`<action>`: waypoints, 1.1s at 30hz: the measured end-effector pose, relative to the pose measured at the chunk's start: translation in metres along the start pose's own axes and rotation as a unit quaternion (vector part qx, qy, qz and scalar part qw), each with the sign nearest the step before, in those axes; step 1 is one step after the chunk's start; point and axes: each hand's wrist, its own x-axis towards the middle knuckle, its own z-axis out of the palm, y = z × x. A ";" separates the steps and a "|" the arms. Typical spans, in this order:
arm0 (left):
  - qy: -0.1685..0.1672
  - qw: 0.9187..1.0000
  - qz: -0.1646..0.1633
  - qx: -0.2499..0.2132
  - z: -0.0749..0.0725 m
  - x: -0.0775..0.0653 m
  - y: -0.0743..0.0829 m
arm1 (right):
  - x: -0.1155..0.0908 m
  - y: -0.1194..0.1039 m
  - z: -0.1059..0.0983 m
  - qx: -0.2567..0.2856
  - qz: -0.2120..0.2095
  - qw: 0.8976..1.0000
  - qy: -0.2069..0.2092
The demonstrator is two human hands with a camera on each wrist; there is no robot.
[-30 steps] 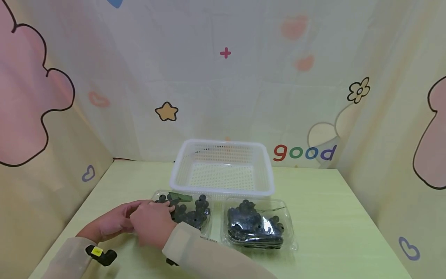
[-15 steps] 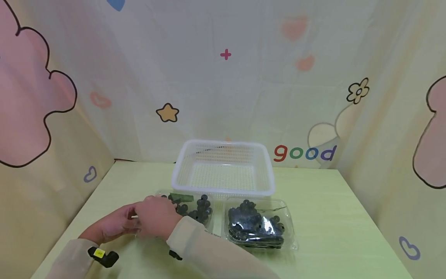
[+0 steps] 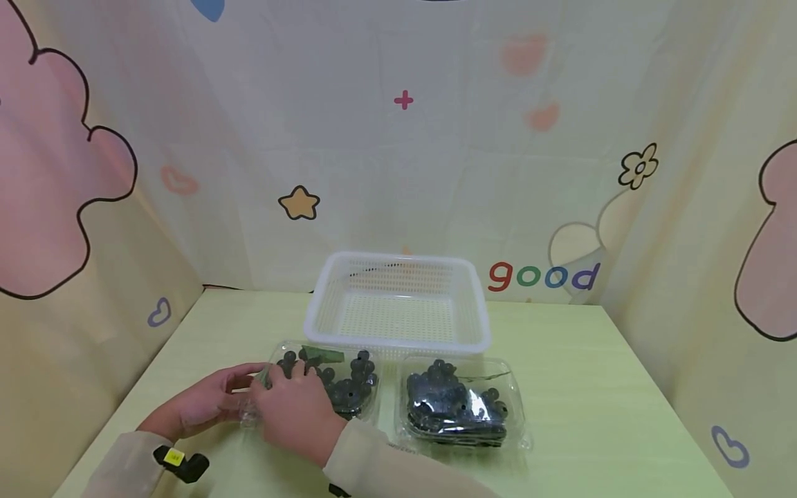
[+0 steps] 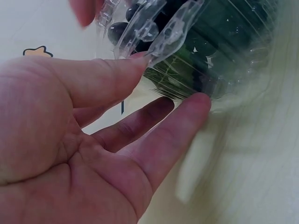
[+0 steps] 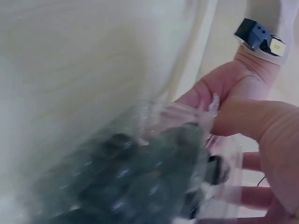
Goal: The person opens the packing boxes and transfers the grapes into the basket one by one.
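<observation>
A clear plastic clamshell box [image 3: 355, 395] of dark grapes sits at the front left of the table. My left hand [image 3: 208, 401] is at the box's left end. In the left wrist view its thumb [image 4: 107, 81] presses the rim flange and its fingertips touch the box's side lower down. My right hand [image 3: 295, 415] lies over the near left corner, fingers spread across the lid. In the right wrist view its thumb [image 5: 243, 116] is at the rim and its fingers reach over the far side, partly hidden. A green leaf-like piece [image 3: 322, 354] shows inside.
A second clear clamshell box [image 3: 461, 429] of dark grapes stands just to the right. Behind both boxes is a white perforated plastic basket [image 3: 398, 342], close to the back curtain [image 3: 398, 173]. Side curtains border the pale table [image 3: 579, 387].
My right hand has shifted slightly right and toward me, with its fingers now spread over the lid. More of the box's left end shows. The left hand stays nearly in place.
</observation>
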 end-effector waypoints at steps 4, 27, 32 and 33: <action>0.007 1.000 -0.004 0.005 0.001 0.000 0.000 | -0.016 0.013 0.007 0.022 -0.029 0.998 0.046; 0.002 1.000 -0.009 0.017 0.003 -0.001 0.006 | -0.076 0.074 0.005 0.075 -0.074 0.994 0.005; -0.004 1.000 -0.004 0.020 0.003 0.000 0.007 | -0.080 0.077 -0.002 0.047 -0.058 0.996 -0.045; -0.002 1.000 -0.004 0.021 0.003 0.000 0.008 | -0.081 0.077 -0.003 0.038 -0.057 0.996 -0.051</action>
